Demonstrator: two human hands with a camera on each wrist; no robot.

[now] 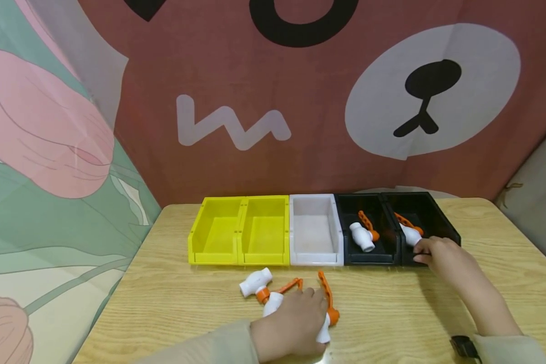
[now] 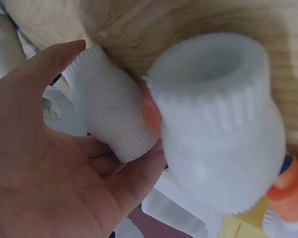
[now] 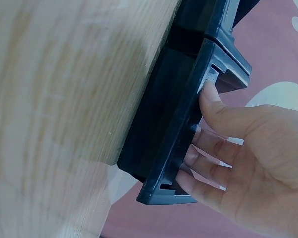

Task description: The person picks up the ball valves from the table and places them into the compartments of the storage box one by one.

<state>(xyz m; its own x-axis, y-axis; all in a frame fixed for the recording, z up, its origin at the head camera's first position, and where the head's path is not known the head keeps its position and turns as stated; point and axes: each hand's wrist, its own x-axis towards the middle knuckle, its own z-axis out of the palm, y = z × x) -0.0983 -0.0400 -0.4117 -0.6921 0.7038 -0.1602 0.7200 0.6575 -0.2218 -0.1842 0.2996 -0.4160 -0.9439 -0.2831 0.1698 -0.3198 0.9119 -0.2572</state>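
Note:
My left hand (image 1: 298, 316) is over the table, its thumb and fingers gripping the two ends of a white ball valve (image 2: 109, 104) with an orange handle (image 1: 326, 293). Close beside that hand lies a second white valve (image 2: 218, 134), partly hidden by it in the head view. A third valve (image 1: 256, 282) lies just left of them. My right hand (image 1: 450, 263) reaches over the front of the far-right black bin (image 1: 443, 222). Its fingertips pinch the near end of a valve (image 1: 409, 235) inside; in the right wrist view the bin hides most of this contact.
Another valve (image 1: 363, 237) lies in the adjoining black bin (image 1: 352, 202). Leftward in the same row stand a white bin (image 1: 316, 258) and two yellow bins (image 1: 216, 258) (image 1: 264, 258). A patterned cloth (image 1: 236, 167) hangs behind the wooden table (image 1: 164, 283).

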